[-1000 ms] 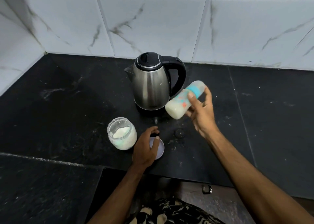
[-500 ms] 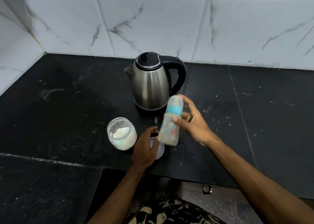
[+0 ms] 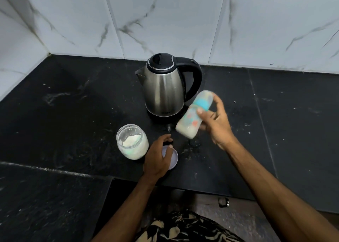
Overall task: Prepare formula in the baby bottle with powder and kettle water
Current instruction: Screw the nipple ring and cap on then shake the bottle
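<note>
Gripping right hand (image 3: 217, 126) fingers around tilted milky baby bottle (image 3: 192, 119); powder jar (image 3: 132, 144) open.

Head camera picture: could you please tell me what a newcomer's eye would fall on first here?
The steel kettle stands upright mid-counter before the marble tiles. Just right of it, the right hand holds a tilted baby bottle of milky liquid off the counter. In front, an open jar of white powder stands beside the left hand, which rests on a round lid.
</note>
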### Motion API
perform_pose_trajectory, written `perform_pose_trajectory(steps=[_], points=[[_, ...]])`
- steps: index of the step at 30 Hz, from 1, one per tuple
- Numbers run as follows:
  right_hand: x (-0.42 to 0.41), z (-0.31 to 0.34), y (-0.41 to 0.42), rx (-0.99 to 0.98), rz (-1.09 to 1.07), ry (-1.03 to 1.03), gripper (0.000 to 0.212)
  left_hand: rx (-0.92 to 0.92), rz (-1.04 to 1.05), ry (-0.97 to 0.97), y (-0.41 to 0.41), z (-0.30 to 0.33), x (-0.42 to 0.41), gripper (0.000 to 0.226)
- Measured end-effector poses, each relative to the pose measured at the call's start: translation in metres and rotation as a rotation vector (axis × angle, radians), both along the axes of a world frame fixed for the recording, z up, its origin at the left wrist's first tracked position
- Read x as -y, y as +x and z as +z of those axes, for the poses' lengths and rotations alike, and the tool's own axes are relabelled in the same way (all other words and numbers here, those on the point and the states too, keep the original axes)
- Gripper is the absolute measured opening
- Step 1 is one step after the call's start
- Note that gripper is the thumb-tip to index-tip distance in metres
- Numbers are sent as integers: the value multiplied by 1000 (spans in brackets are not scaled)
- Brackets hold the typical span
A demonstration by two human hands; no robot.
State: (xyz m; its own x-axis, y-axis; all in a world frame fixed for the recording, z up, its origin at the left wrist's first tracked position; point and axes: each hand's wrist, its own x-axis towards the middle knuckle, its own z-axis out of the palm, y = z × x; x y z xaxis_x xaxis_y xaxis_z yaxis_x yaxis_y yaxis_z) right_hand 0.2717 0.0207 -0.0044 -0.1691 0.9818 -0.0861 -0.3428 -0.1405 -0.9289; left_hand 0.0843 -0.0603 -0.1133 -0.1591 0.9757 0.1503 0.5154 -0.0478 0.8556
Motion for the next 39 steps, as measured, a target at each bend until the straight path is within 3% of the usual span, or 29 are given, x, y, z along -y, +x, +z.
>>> perform_pose_trajectory(steps=[3, 7, 13, 18, 23, 28, 33, 39], points=[[-3, 0, -1, -88, -76, -15, 84, -5, 0, 0, 1, 2, 0, 37], [18, -3, -5, 183, 288, 36, 79, -12, -12, 9, 0, -2, -1, 39], [-7, 0, 2, -80, -84, -21, 92, -3, 4, 5, 2, 1, -1, 35], [16, -9, -4, 188, 243, 37, 81, -4, -12, 15, 0, -2, -1, 42], [-6, -3, 2, -87, -143, -39, 72, 0, 9, 5, 2, 1, 0, 37], [23, -5, -6, 160, 211, -16, 73, -9, -2, 4, 0, -2, -2, 39], [-3, -9, 0, -108, -165, -82, 65, 12, 9, 10, 2, 3, 1, 42], [24, -7, -5, 179, 237, -25, 75, 9, -14, 9, 0, -1, -1, 42]])
